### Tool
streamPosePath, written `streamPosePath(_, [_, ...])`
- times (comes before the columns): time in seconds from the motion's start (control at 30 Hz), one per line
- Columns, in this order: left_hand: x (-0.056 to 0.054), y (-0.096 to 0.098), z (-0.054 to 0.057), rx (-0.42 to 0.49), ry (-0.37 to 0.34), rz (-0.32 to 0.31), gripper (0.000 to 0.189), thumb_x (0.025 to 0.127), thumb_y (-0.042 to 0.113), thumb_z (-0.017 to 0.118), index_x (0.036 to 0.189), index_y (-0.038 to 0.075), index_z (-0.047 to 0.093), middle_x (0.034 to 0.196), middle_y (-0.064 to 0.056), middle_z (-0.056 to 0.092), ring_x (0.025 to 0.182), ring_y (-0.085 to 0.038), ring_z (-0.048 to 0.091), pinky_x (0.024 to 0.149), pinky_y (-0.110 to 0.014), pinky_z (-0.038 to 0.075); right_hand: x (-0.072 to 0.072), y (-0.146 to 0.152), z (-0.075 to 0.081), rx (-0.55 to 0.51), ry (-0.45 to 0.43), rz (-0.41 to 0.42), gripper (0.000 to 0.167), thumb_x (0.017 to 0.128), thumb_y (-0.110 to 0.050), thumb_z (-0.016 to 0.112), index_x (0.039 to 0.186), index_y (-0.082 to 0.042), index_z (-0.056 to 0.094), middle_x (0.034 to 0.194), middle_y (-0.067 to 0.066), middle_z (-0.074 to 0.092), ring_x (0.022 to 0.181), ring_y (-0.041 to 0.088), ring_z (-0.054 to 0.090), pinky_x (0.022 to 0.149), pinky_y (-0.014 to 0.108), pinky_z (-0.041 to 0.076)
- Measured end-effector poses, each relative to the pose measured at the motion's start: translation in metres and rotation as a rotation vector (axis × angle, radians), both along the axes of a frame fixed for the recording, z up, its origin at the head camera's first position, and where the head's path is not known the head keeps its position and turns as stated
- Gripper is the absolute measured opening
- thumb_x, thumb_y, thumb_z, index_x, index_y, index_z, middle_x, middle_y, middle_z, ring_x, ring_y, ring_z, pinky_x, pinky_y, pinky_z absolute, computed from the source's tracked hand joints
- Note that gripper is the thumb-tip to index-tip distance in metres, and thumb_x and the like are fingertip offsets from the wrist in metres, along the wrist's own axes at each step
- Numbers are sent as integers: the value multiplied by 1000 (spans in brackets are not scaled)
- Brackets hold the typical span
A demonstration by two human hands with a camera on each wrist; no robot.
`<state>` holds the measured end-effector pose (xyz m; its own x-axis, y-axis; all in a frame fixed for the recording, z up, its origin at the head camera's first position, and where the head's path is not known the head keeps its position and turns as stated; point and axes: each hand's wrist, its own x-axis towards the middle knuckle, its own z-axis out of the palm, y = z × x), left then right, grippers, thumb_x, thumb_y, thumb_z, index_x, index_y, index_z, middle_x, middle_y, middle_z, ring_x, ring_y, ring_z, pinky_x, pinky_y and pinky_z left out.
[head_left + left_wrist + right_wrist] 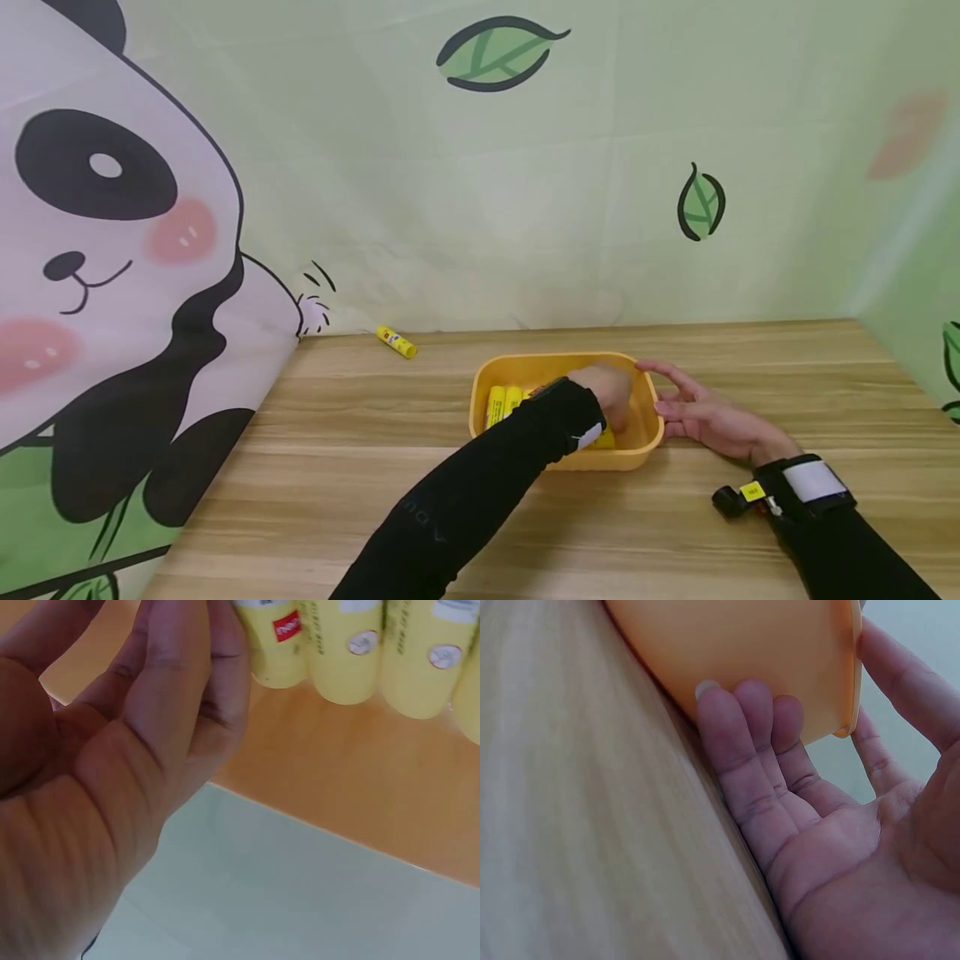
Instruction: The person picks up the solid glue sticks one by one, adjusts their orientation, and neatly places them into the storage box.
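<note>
My left hand (606, 392) reaches down into a yellow-orange plastic basket (555, 462), its fingertips hidden from the head view. In the left wrist view its bent fingers (176, 682) lie against the end of a row of yellow glue sticks (345, 664). The fingertips are cut off by the frame, so I cannot tell whether they grip one. My right hand (712, 421) rests against the basket's right end. Its thumb and index finger touch the rim, while the other fingers (727, 735) lie along the outer wall in the right wrist view.
A single yellow glue stick (396, 342) lies at the back of the wood-grain table (300, 500), left of the basket. Behind the table hangs a pale green backdrop (525, 208) with leaves and a panda; it also closes off the left and right sides.
</note>
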<state>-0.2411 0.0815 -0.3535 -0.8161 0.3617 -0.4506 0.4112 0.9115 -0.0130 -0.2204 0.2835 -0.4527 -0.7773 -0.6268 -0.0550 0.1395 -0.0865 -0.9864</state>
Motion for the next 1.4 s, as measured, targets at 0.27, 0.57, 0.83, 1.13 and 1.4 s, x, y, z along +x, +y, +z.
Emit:
streamPosePath(0.27, [4, -4, 5, 1, -3, 24, 21, 91, 29, 82, 105, 18, 72, 102, -1, 61, 86, -15, 57, 74, -29, 49, 0, 0, 0, 25, 21, -13, 59, 110, -8, 46, 161, -31, 26, 147, 18, 54, 124, 27, 63, 100, 40, 55])
streamPosePath(0.57, [2, -6, 4, 25, -9, 21, 15, 93, 27, 81, 100, 17, 73, 98, -1, 62, 84, -15, 58, 77, -30, 49, -1, -1, -1, 19, 13, -13, 59, 110, -8, 47, 160, -32, 28, 145, 19, 55, 123, 27, 64, 100, 40, 55])
streamPosePath(0.83, [0, -7, 1, 52, -9, 21, 18, 92, 28, 81, 105, 19, 73, 99, 1, 62, 86, -15, 58, 82, -32, 50, 0, -2, 0, 30, 17, -15, 59, 110, -8, 47, 160, -32, 28, 145, 18, 54, 124, 26, 63, 101, 40, 55])
streamPosePath(1.13, [-3, -13, 2, 96, -33, -47, 17, 92, 26, 80, 104, 18, 72, 95, 2, 61, 87, -15, 57, 80, -29, 50, 1, -3, 0, 40, 17, -21, 58, 110, -8, 47, 160, -31, 28, 144, 15, 55, 124, 25, 63, 101, 40, 54])
streamPosePath(1.4, [-10, -20, 1, 277, -37, -146, 14, 96, 18, 73, 109, 20, 78, 108, 6, 69, 98, -13, 56, 83, -23, 48, 0, -3, -1, 38, 13, -18, 59, 110, -7, 46, 161, -31, 27, 139, 13, 57, 123, 23, 63, 102, 39, 54])
